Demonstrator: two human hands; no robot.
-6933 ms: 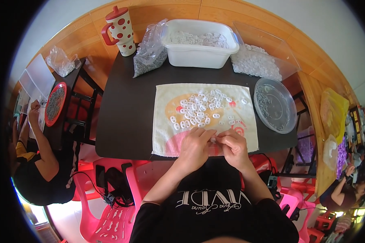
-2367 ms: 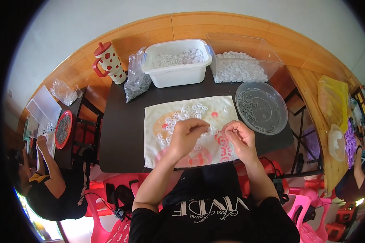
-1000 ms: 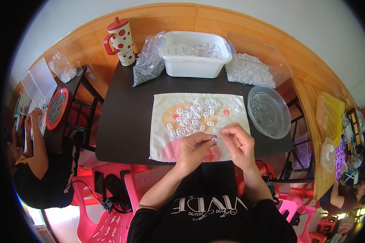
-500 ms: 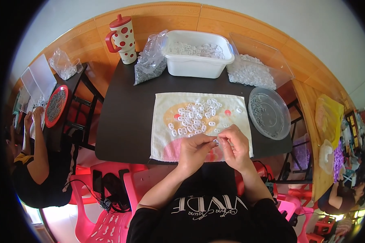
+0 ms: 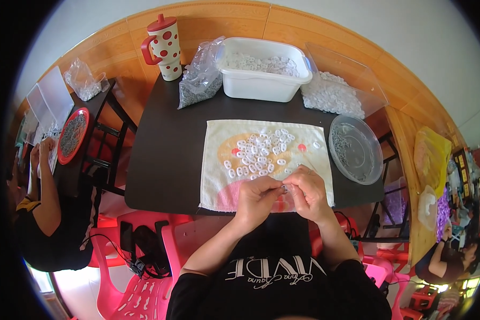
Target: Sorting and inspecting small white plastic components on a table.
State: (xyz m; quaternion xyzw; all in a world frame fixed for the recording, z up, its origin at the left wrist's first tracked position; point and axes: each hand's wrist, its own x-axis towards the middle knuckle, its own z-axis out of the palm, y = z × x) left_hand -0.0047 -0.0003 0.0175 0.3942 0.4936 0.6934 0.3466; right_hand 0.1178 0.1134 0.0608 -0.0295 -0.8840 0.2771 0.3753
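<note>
Over the near edge of a cream hand towel [image 5: 212,181], my left hand [image 5: 257,201] and my right hand [image 5: 308,196] meet, thumbs and fingers pinched. Between the fingertips is a small white two-hole plastic piece [image 5: 286,188], mostly hidden; which hand bears it more is hard to make out. Just beyond my hands, a loose spread of similar white oval pieces [image 5: 258,153], each with two holes, lies on the towel. To the right stands a round clear plastic tub [image 5: 368,151] with small grey metal bits at its left side.
Along the back of the dark table [image 5: 165,144] stand a spotted tumbler [image 5: 169,53], a bag of grey parts [image 5: 200,88], a white tub [image 5: 261,85] and a bag of white pieces [image 5: 333,96]. At left, another person's hands [image 5: 44,148] work beside a red tray [image 5: 64,157].
My hands stay together at nearly the same spot, with the right fingers shifted slightly over the small piece. The whole view has tilted a little.
</note>
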